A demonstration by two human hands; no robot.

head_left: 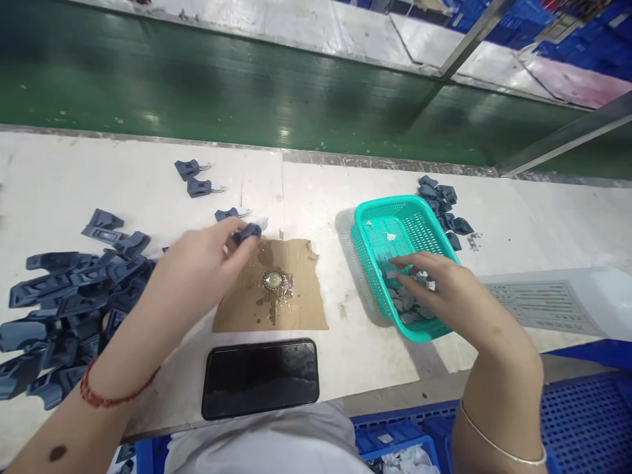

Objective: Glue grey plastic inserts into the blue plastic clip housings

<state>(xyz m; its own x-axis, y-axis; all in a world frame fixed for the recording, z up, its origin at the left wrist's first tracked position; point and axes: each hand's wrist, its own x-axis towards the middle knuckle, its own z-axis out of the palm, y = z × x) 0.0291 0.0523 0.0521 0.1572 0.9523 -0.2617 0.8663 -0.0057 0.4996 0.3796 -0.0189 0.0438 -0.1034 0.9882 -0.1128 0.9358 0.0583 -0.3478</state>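
My left hand (207, 260) pinches a dark blue-grey plastic part (247, 233) with a pale, clear piece sticking out of its far end. It is above the upper left edge of a brown cardboard piece (296, 309), where a small round wet patch (273, 280) glistens. My right hand (439, 283) reaches into a green basket (365, 276). Thumb and forefinger are close together there, with a pale speck at their tips too small to name. Small greyish translucent pieces (409, 309) lie in the basket, partly hidden by this hand.
Many dark parts (74, 289) are heaped at the left. Similar parts with clear ends (197, 188) lie farther back, and more (444, 204) sit beyond the basket. A black phone (261, 380) lies near the front edge. A clear plastic sheet or bag (548, 303) is at right.
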